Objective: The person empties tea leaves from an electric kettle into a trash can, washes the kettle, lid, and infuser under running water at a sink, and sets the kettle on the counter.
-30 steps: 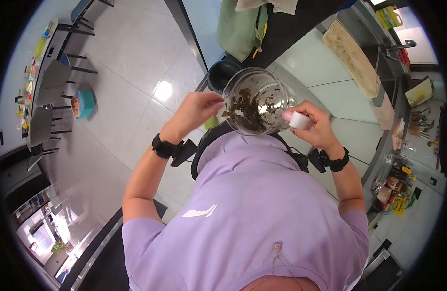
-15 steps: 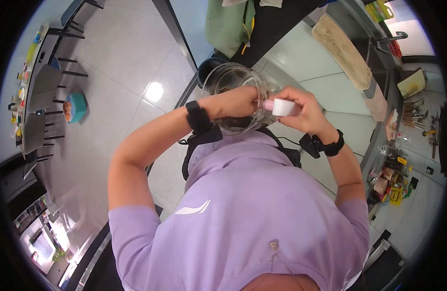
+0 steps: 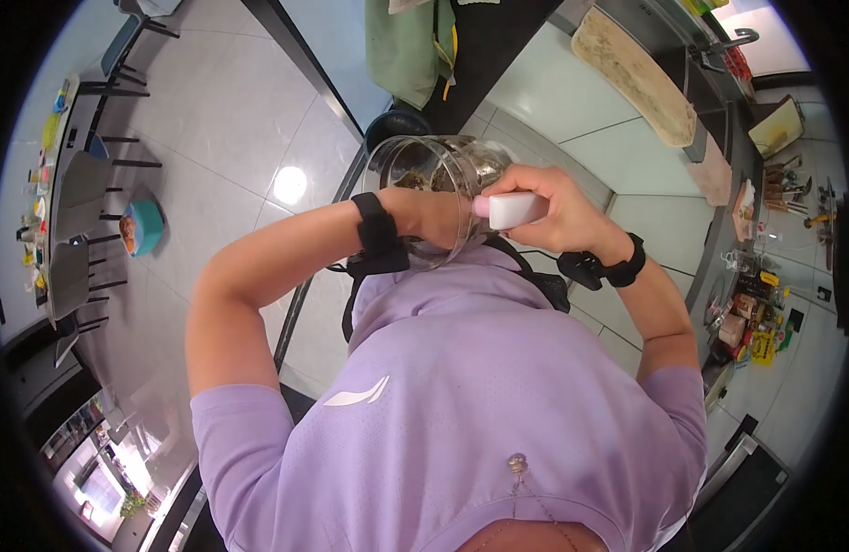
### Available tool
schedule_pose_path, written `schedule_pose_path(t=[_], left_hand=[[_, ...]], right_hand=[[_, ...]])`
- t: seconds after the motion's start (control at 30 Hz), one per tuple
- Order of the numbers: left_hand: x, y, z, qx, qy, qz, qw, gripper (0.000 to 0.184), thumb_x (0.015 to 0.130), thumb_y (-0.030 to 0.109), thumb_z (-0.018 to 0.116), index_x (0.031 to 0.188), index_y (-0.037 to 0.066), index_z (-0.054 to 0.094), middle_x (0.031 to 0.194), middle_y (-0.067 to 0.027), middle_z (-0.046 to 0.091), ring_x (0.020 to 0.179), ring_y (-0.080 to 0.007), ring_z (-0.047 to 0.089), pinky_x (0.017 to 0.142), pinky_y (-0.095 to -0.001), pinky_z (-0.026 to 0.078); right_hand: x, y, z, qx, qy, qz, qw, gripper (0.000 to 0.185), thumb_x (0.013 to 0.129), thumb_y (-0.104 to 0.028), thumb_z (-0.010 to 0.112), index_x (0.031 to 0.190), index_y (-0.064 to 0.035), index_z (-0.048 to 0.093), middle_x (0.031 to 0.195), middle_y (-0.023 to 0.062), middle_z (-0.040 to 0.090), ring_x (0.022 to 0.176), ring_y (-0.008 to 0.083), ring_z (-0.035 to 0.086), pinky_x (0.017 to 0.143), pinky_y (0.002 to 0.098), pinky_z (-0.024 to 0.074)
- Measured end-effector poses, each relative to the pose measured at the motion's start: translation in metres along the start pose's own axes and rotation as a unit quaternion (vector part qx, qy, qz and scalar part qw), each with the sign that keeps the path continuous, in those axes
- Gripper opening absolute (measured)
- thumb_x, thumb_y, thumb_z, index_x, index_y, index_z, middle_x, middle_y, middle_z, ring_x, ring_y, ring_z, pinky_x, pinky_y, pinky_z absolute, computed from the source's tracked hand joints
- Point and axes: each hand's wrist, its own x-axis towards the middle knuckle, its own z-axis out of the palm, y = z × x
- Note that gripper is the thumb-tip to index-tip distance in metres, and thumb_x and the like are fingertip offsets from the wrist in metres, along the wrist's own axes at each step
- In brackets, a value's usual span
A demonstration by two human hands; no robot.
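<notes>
A clear round pot is tilted in front of my waist, its wide rim facing left. Brown and dark bits show through its wall; whether they lie inside or stick to it is unclear. My right hand is closed around a handle, white with a pink part that meets the pot. My left hand is at the pot's mouth, its wrist crossing the rim. Glass and glare cover its fingers, so I cannot see whether they hold anything.
A dark round bin stands just beyond the pot. Green cloth hangs near a black surface. On the right, a counter holds a long board and a tap. A blue stool and several chairs stand left.
The pot has turned and shifted slightly left, with its handle and my right hand. My left hand has moved lower and left, away from the handle joint.
</notes>
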Motion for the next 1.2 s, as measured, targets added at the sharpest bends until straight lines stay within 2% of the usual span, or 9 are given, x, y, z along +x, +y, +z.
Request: schedule_pose_path(t=[0.03,0.1,0.2,0.4,0.5,0.6,0.7,1.0,1.2], left_hand=[[-0.002,0.02,-0.006,0.119,-0.025,-0.07,0.99,0.029,0.074,0.008,0.054,0.103,0.004,0.057,0.092,-0.0144,0.062,0.085,-0.024,0.059,0.074,-0.0347,0.046],[-0.003,0.041,-0.013,0.346,-0.075,-0.206,0.912,0.032,0.073,0.007,0.056,0.105,0.005,0.057,0.094,-0.0152,0.061,0.089,-0.0255,0.059,0.078,-0.0353,0.046],[-0.002,0.007,-0.024,0.494,0.086,0.023,0.865,0.036,0.072,0.009,0.059,0.108,0.005,0.056,0.097,-0.0152,0.061,0.096,-0.0278,0.057,0.084,-0.0363,0.045],[-0.006,-0.018,-0.021,0.536,0.07,0.0,0.841,0.035,0.079,0.018,0.054,0.112,0.007,0.054,0.107,-0.018,0.058,0.1,-0.0291,0.055,0.088,-0.0366,0.043],[0.001,-0.019,-0.015,0.357,0.044,-0.112,0.926,0.036,0.083,0.023,0.05,0.117,0.009,0.052,0.114,-0.0177,0.055,0.105,-0.0268,0.054,0.091,-0.0372,0.041],[-0.004,-0.01,-0.014,0.291,0.052,-0.068,0.953,0.036,0.084,0.027,0.05,0.117,0.011,0.051,0.114,-0.0147,0.055,0.107,-0.0253,0.052,0.092,-0.0366,0.04],[-0.007,0.026,-0.017,0.117,0.012,-0.109,0.987,0.035,0.084,0.028,0.053,0.116,0.012,0.052,0.112,-0.0117,0.057,0.106,-0.0241,0.053,0.091,-0.0349,0.041],[-0.01,0.049,-0.005,-0.127,0.086,-0.166,0.974,0.036,0.084,0.024,0.059,0.116,0.008,0.052,0.111,-0.0056,0.056,0.102,-0.0135,0.05,0.089,-0.0285,0.04],[-0.009,0.047,-0.005,-0.225,0.072,-0.128,0.963,0.036,0.085,0.022,0.058,0.115,0.005,0.051,0.108,-0.0081,0.056,0.1,-0.0137,0.05,0.088,-0.0284,0.04]], right_hand=[[0.0,0.001,0.0,-0.003,-0.002,-0.004,1.0,0.034,0.061,0.005,0.063,0.094,-0.0028,0.06,0.088,0.0046,0.06,0.081,0.0135,0.058,0.074,0.0259,0.045],[0.0,0.003,0.0,-0.002,0.005,-0.006,1.0,0.033,0.062,0.003,0.063,0.094,-0.0037,0.06,0.087,0.005,0.061,0.08,0.0135,0.058,0.073,0.0257,0.045],[0.001,0.005,0.0,0.0,0.024,-0.004,1.0,0.029,0.065,0.0,0.063,0.093,-0.0055,0.061,0.084,0.0056,0.062,0.077,0.0131,0.058,0.069,0.0255,0.0452],[0.006,-0.001,0.001,-0.013,0.001,-0.003,1.0,0.032,0.062,0.002,0.063,0.094,-0.0035,0.059,0.085,0.0054,0.06,0.078,0.0139,0.059,0.07,0.0259,0.0455],[0.007,0.003,0.004,-0.031,0.004,0.001,1.0,0.032,0.062,0.001,0.064,0.094,-0.0044,0.06,0.084,0.0052,0.061,0.076,0.0142,0.059,0.068,0.0258,0.0459],[0.008,0.001,0.008,-0.04,0.001,0.003,0.999,0.032,0.062,0.001,0.064,0.093,-0.005,0.06,0.082,0.0052,0.061,0.075,0.014,0.06,0.067,0.0254,0.0461],[0.009,0.0,0.007,-0.045,0.0,-0.005,0.999,0.031,0.063,0.0,0.064,0.093,-0.0053,0.06,0.082,0.0053,0.062,0.074,0.0132,0.06,0.066,0.0249,0.046],[0.008,0.003,0.007,-0.038,0.016,-0.011,0.999,0.029,0.063,-0.002,0.064,0.092,-0.0065,0.061,0.08,0.0059,0.062,0.071,0.015,0.06,0.064,0.0258,0.0464],[0.008,0.004,0.006,-0.027,0.026,-0.005,0.999,0.026,0.064,-0.005,0.064,0.09,-0.0085,0.063,0.081,0.0077,0.064,0.072,0.0201,0.062,0.065,0.029,0.0472]])
